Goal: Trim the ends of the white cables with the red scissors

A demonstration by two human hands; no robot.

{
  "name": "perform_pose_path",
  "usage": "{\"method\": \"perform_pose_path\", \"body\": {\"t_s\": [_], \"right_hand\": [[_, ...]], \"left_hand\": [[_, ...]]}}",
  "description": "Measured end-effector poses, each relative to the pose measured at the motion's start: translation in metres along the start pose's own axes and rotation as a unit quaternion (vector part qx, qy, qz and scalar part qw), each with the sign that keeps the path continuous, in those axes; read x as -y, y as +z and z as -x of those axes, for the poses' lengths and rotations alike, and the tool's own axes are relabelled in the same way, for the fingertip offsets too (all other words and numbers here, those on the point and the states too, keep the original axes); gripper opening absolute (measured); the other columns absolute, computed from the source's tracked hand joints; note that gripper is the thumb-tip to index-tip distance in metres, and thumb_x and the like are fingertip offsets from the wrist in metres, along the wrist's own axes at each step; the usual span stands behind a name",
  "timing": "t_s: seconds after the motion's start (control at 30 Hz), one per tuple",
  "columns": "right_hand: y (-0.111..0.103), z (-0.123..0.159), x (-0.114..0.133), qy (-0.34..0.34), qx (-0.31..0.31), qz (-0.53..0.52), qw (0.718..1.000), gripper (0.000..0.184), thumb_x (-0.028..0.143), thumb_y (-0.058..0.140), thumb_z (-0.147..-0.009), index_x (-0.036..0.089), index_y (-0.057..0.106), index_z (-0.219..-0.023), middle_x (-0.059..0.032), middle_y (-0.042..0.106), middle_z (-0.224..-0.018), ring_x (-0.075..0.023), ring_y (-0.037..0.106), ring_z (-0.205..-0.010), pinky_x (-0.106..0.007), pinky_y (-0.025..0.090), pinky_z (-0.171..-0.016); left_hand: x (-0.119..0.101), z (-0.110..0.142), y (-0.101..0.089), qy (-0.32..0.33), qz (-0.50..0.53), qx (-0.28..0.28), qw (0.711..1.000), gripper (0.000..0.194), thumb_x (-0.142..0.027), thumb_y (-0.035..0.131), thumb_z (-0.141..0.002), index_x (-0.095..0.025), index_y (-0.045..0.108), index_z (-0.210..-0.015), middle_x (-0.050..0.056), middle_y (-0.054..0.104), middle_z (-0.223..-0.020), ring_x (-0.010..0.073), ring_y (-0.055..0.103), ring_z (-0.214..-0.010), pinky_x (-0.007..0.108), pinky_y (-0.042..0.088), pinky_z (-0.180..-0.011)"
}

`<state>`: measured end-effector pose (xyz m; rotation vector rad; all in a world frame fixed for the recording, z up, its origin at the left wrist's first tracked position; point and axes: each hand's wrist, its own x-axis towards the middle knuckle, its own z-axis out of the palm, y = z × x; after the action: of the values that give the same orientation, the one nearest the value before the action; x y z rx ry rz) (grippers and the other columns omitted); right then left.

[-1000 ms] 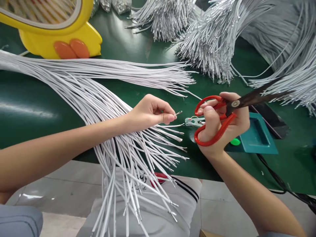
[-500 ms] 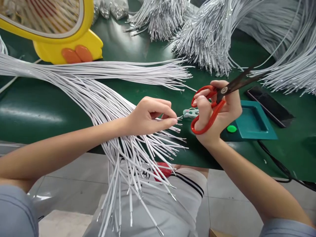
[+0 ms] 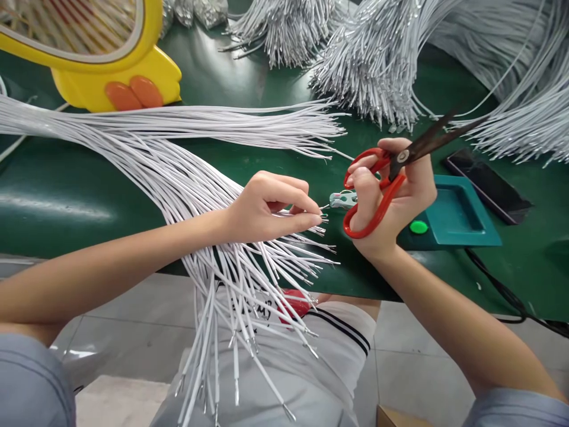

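Note:
My left hand [image 3: 278, 207] is closed in a pinch on the end of a white wire. A thin bare tip sticks out past its fingertips. Facing it, my right hand [image 3: 391, 201] has its fingers through the red handles of a pair of scissors [image 3: 402, 157], whose dark blades are spread and point away to the upper right. A small pale teal tool [image 3: 343, 200] lies by the right thumb, its tip close to the wire end; the hand hides its rear. Under my left forearm a bundle of white wires [image 3: 191, 184] fans over the table edge.
Another strand of white wires [image 3: 249, 123] lies behind my hands. Thick wire bundles [image 3: 368, 71] fill the back right. A yellow fan [image 3: 89, 77] stands back left. A teal device [image 3: 462, 207] with a green button and a dark phone [image 3: 489, 184] sit right.
The view has shifted slightly. My hands keep almost the same position; the wire strands at my left fingertips look less splayed, with one pointing toward the teal tool.

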<state>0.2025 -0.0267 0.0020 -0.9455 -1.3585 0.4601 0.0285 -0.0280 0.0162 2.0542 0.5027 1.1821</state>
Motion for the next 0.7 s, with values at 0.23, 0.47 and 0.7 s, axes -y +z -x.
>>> {"method": "perform_pose_path", "body": {"t_s": [0.23, 0.47, 0.7], "right_hand": [[0.002, -0.006, 0.005, -0.003, -0.036, -0.009, 0.999, 0.02, 0.023, 0.065, -0.078, 0.025, 0.061, -0.097, 0.0018, 0.056, -0.07, -0.0139, 0.057, -0.062, -0.033, 0.05, -0.064], [0.002, -0.008, 0.006, -0.006, -0.046, -0.02, 0.999, 0.019, 0.019, 0.064, -0.076, 0.024, 0.063, -0.094, 0.0022, 0.056, -0.068, -0.0141, 0.058, -0.06, -0.031, 0.05, -0.06], [0.002, -0.009, 0.008, 0.004, -0.055, -0.022, 0.998, 0.018, 0.017, 0.064, -0.075, 0.025, 0.063, -0.091, 0.0033, 0.059, -0.068, -0.0131, 0.06, -0.06, -0.028, 0.051, -0.057]], "left_hand": [[0.006, -0.002, -0.005, -0.023, -0.065, 0.147, 0.987, 0.028, -0.03, 0.053, -0.09, -0.012, 0.072, -0.078, 0.004, 0.061, -0.068, 0.007, 0.05, -0.055, 0.019, 0.04, -0.053], [0.05, -0.017, -0.054, -0.212, -0.567, 0.039, 0.795, 0.021, -0.016, 0.049, -0.087, -0.012, 0.069, -0.094, 0.012, 0.063, -0.096, 0.0258, 0.06, -0.094, 0.031, 0.047, -0.069], [0.069, -0.017, -0.067, -0.263, -0.597, 0.048, 0.756, 0.028, -0.009, 0.04, -0.087, -0.012, 0.068, -0.087, 0.012, 0.062, -0.093, 0.0259, 0.058, -0.094, 0.033, 0.046, -0.074]]}}
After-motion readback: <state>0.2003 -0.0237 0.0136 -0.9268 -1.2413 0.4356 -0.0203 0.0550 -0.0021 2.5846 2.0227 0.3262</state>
